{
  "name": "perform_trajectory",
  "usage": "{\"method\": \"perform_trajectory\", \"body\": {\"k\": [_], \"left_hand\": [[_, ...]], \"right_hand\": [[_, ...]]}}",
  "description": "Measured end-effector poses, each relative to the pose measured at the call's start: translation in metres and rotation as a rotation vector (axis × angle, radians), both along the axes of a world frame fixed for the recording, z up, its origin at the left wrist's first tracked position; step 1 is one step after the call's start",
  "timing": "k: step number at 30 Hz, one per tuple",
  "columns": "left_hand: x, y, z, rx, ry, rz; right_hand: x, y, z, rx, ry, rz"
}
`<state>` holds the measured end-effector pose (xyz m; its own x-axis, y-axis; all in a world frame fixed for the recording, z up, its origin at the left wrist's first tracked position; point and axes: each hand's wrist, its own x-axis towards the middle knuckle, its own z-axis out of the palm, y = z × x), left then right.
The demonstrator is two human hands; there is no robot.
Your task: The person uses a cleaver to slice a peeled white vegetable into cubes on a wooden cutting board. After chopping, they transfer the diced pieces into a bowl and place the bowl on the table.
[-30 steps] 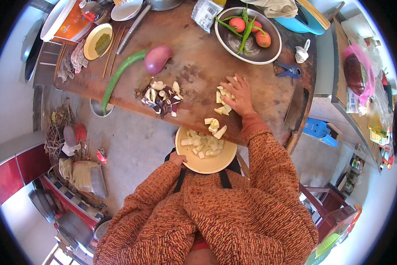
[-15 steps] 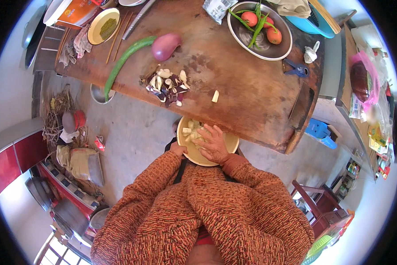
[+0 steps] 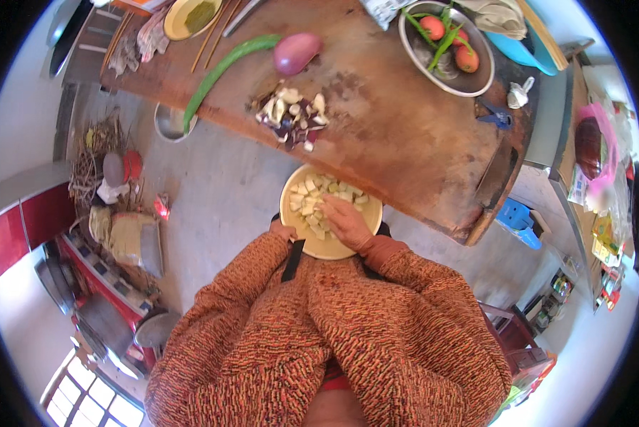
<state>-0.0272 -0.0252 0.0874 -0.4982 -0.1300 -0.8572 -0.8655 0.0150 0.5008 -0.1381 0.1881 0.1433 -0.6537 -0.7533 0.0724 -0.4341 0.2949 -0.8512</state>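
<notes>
The largest thing is the wooden table, its brown top worn and stained with dark patches. Next comes the knitted jumper, of coarse wool in orange and dark flecks.

Just beside the table's near edge, in front of the body, is one round yellow bowl, smooth inside. One metal bowl, shiny and round, stands on the far right part of the table and contains three red tomatoes and several green chillies, overlapping too much for an exact count. One smaller cream bowl, at the far left, holds a green mass.

One long green vegetable lies curved, with its lower end over the table's edge. The left hand is closed on the left rim of the yellow bowl. The right hand is inside this bowl, its fingers close together upon the pieces; whether it grips any, one cannot tell.

Two thin chopsticks lie side by side near the cream bowl. One glossy purple vegetable is rounded. The smallest are the pale, angular pieces in the yellow bowl, too many to count.
</notes>
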Motion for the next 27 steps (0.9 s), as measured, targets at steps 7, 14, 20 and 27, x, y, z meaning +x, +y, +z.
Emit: {"method": "perform_trajectory", "body": {"k": [7, 14, 20, 27], "left_hand": [[0.018, -0.020, 0.041, 0.176, 0.017, 0.567], [0.065, -0.047, 0.070, 0.220, 0.085, 0.972], [0.095, -0.054, 0.088, 0.209, 0.148, 1.166], [0.073, -0.058, 0.107, 0.235, 0.211, 1.170]], "right_hand": [[-0.050, 0.026, 0.012, 0.065, 0.134, -0.441], [-0.053, 0.023, 0.004, -0.010, -0.144, -0.514], [-0.055, 0.005, 0.021, 0.038, -0.165, -0.443], [-0.070, -0.001, 0.042, -0.001, -0.154, -0.416]]}}
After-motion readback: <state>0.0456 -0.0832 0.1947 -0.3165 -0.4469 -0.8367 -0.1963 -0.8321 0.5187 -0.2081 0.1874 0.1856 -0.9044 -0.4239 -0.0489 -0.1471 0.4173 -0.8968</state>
